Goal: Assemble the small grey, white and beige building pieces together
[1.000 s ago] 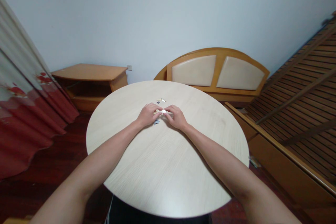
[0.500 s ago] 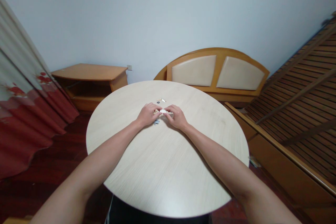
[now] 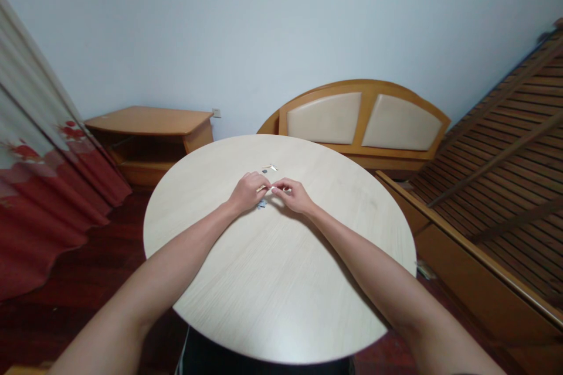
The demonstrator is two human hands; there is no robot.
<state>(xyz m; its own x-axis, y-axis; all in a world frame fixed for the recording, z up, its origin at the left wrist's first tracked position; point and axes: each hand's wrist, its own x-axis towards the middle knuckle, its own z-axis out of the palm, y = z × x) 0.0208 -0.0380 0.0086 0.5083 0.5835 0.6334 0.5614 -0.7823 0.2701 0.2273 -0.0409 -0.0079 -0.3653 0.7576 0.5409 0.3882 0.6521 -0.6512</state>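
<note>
Over the round table (image 3: 272, 281), my left hand (image 3: 250, 190) and my right hand (image 3: 294, 195) meet with fingers pinched close together. Between their fingertips is a small white piece (image 3: 272, 188); only a sliver of it shows, so its kind is unclear. Bits of a yellowish thing show by the fingers of both hands. Just below my left fingers lie small blue-grey pieces (image 3: 262, 204). Beyond the hands are a small dark piece (image 3: 264, 171) and a thin, light-coloured item with a bright, shiny part (image 3: 273, 168).
A low wooden cabinet (image 3: 153, 120) stands behind the table at left, near a red and white curtain (image 3: 65, 187). A padded headboard (image 3: 325, 118) leans by the wall. Wooden slats (image 3: 505, 170) and a bed-side board (image 3: 475, 263) are at right.
The white piece, earlier showing a patterned face between my hands, now shows only a sliver. My fingertips have drawn closer together. The pieces on the table have not moved.
</note>
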